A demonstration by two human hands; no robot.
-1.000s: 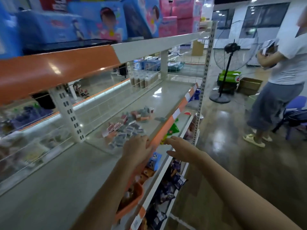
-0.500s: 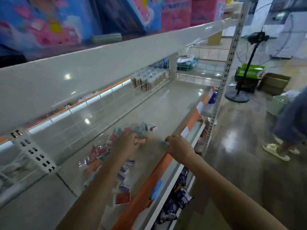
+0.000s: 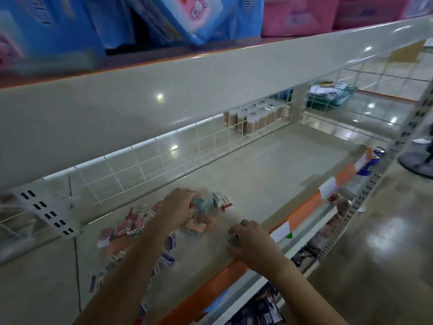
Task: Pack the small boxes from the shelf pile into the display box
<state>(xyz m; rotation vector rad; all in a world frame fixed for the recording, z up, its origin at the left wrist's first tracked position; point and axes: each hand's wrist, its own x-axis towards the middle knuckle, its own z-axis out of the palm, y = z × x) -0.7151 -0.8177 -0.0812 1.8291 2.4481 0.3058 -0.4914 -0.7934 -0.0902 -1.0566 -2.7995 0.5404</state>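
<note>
both hands down among the small boxes on the shelf

the pile of small boxes (image 3: 133, 225) lies scattered on the beige shelf (image 3: 269, 165), and everything here is placed from that pile. the left hand (image 3: 178, 207) reaches over the far end of the pile, palm down, fingers curled round a greyish small box (image 3: 199, 204); the picture is blurred there, so it may be more than one box. just past that hand, at the pile's far end, a white and red box (image 3: 222, 200) stands tilted on the shelf. pink and red boxes lie on the pile's near-left side, close to the slotted shelf bracket (image 3: 46, 214), and white boxes with blue print trail toward the viewer under the left forearm.

the right hand (image 3: 253, 242) sits to the right of the pile, at the orange front edge strip (image 3: 210, 287) of the shelf, fingers bent; something small and grey shows under the fingertips, but i cannot tell whether the hand grips it. the two hands are apart, with a few pink boxes on the shelf between them.

behind the pile runs a white wire grid (image 3: 164, 158), and through it, beyond the pile's far side, a cluster of clear jars (image 3: 255, 118) shows. above the pile, the upper shelf carries large blue and pink packages (image 3: 187, 17). below and right of the pile, dark packets (image 3: 262, 308) fill the lower shelf.
</note>
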